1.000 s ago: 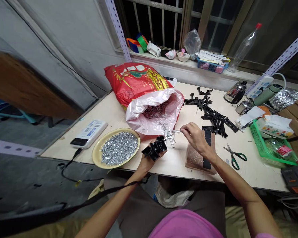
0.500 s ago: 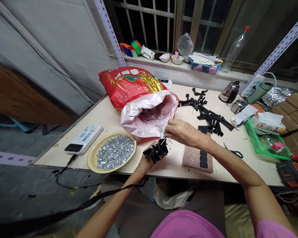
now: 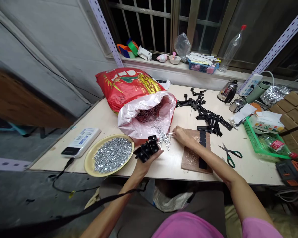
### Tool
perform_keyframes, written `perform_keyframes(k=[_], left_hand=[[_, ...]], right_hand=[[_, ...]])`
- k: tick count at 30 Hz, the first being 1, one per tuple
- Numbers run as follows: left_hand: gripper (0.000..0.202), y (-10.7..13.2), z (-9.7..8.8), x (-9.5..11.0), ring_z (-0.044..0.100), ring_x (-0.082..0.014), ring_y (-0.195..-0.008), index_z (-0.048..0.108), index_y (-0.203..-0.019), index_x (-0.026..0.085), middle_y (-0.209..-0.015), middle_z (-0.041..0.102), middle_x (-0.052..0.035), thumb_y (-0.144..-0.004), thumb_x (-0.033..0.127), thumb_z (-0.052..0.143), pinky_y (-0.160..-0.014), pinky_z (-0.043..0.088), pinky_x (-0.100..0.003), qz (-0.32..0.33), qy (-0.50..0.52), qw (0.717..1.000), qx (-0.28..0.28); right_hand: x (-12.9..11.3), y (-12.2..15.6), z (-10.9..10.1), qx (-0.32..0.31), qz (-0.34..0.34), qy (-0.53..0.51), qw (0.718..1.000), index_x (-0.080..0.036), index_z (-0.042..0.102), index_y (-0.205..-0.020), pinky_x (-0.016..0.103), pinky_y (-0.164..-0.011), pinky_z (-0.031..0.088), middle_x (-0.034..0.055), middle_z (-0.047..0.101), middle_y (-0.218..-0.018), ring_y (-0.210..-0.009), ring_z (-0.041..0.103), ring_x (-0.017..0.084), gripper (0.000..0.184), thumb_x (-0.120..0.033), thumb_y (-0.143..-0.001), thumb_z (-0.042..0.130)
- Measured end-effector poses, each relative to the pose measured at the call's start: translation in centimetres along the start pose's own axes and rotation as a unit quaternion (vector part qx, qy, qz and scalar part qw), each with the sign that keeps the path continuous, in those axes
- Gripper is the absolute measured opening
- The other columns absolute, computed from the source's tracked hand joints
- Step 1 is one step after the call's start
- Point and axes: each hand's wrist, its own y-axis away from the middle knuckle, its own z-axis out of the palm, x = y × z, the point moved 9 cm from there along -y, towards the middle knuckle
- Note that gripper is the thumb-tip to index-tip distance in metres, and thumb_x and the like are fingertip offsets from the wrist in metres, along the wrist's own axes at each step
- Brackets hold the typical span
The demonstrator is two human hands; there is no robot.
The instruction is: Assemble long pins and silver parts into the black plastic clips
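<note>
My left hand (image 3: 146,159) is closed round a bunch of black plastic clips (image 3: 147,149), held just above the table's front edge. My right hand (image 3: 180,135) rests on the table with its fingers pinched at a loose heap of silver nails (image 3: 164,138). These nails spill from a white plastic bag (image 3: 142,113) lying inside a red sack (image 3: 125,84). A yellow plate of small silver washers (image 3: 109,154) sits left of my left hand. A brown board (image 3: 191,156) with black pieces on it lies under my right forearm.
More black clips (image 3: 208,116) are scattered at the table's back middle. Green-handled scissors (image 3: 229,154), a green basket (image 3: 262,142), a kettle (image 3: 227,91) and a power bank (image 3: 80,141) also stand on the table. The window sill behind holds clutter.
My right hand has moved from the clips in my left hand down to the nails on the table. My left hand dropped slightly lower and leftwards.
</note>
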Motion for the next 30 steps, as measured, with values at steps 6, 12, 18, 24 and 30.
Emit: perform_keyframes(k=[6, 12, 18, 24, 30], left_hand=[[0.035, 0.1, 0.5, 0.1, 0.065, -0.0255, -0.086, 0.068, -0.074, 0.017, -0.079, 0.07, -0.0052, -0.05, 0.041, 0.079, -0.083, 0.049, -0.039, -0.042, 0.018, 0.999, -0.009], [0.038, -0.4, 0.8, 0.9, 0.065, -0.0251, -0.085, 0.066, -0.081, 0.019, -0.085, 0.071, -0.0049, -0.052, 0.039, 0.079, -0.08, 0.051, -0.038, 0.009, -0.055, 0.998, -0.018], [0.038, -1.4, 1.5, 2.6, 0.065, -0.0225, -0.083, 0.062, -0.083, 0.018, -0.087, 0.071, -0.0043, -0.054, 0.037, 0.077, -0.08, 0.052, -0.036, 0.079, -0.069, 0.994, -0.024], [0.035, -1.8, 1.1, 2.7, 0.064, -0.022, -0.083, 0.064, -0.093, 0.018, -0.091, 0.071, -0.0043, -0.062, 0.032, 0.069, -0.078, 0.052, -0.036, 0.126, -0.094, 0.987, -0.035], [0.035, -1.8, 1.2, 2.6, 0.063, -0.022, -0.087, 0.064, -0.099, 0.018, -0.093, 0.069, -0.0048, -0.065, 0.03, 0.066, -0.082, 0.05, -0.037, 0.157, -0.117, 0.979, -0.053]], right_hand=[[0.4, 0.2, 2.1, 0.009, -0.019, 0.028, 0.999, -0.013, 0.06, -0.098, 0.027, -0.081, 0.04, 0.0111, 0.06, -0.105, -0.095, 0.054, 0.018, 0.029, -0.001, -0.09, 0.035], [1.1, 1.5, -4.1, 0.12, -0.037, 0.001, 0.992, -0.013, 0.061, -0.099, 0.027, -0.074, 0.045, 0.0089, 0.059, -0.094, -0.08, 0.057, 0.016, 0.026, -0.016, -0.096, 0.036], [-3.5, 6.3, -11.2, 0.305, -0.241, -0.081, 0.918, -0.015, 0.059, -0.091, 0.026, -0.073, 0.049, 0.0051, 0.057, -0.085, -0.077, 0.057, 0.013, 0.02, -0.02, -0.096, 0.041], [-7.6, 8.5, -11.0, 0.255, -0.345, -0.007, 0.903, -0.015, 0.058, -0.095, 0.027, -0.07, 0.05, 0.006, 0.055, -0.087, -0.079, 0.053, 0.013, 0.024, -0.013, -0.097, 0.035], [-9.7, 8.6, -9.8, 0.193, -0.394, 0.123, 0.89, -0.014, 0.056, -0.091, 0.026, -0.067, 0.046, 0.0064, 0.053, -0.087, -0.079, 0.048, 0.014, 0.027, -0.006, -0.096, 0.03]])
